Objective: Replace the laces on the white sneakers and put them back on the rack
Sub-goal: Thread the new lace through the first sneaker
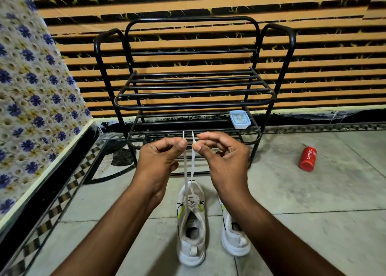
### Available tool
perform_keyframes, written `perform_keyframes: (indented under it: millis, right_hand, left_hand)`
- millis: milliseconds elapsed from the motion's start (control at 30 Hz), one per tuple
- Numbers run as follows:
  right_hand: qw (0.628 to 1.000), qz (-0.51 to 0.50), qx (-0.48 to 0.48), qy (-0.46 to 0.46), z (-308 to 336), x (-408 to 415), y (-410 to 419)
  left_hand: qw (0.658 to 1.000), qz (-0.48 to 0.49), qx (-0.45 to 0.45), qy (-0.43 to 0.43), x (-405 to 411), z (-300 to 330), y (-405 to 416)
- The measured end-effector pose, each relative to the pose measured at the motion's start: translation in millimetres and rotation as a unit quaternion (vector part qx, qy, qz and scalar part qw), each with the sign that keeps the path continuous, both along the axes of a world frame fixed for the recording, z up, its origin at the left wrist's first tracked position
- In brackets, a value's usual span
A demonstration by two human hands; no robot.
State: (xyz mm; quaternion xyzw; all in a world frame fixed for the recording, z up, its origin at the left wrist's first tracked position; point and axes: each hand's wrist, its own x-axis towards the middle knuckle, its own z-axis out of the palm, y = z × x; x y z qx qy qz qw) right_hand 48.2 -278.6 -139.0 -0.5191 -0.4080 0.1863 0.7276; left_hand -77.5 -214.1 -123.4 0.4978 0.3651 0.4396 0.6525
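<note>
2 hands (193,156) pinching lace ends (189,161) above, seemingly, 1 sneaker (191,223).

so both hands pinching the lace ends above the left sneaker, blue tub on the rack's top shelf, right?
Not the top shelf. In the head view the blue tub sits on a lower shelf of the rack. Left hand and right hand do pinch the lace ends above the left sneaker.

The black metal tube shoe rack (194,92) stands against the striped wall. On its lower shelf, at the right end, sits a small pale-blue plastic box (240,119). In front of the rack, on the grey tiled floor (313,223), two white sneakers (191,229) stand side by side, toes towards the rack. A red cylindrical can (307,159) lies on the floor right of the rack. A flower-patterned cloth (31,100) hangs left of the rack.
</note>
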Motion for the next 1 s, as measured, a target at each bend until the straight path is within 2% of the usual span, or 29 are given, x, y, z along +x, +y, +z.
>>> perform_keyframes:
  millis: [1000]
  right_hand:
    - [1.000, -0.003, 0.026, -0.002, 6.0, 1.3, 0.4]
  left_hand:
    - [1.000, -0.006, 0.001, -0.004, 1.3, -2.9, -1.3]
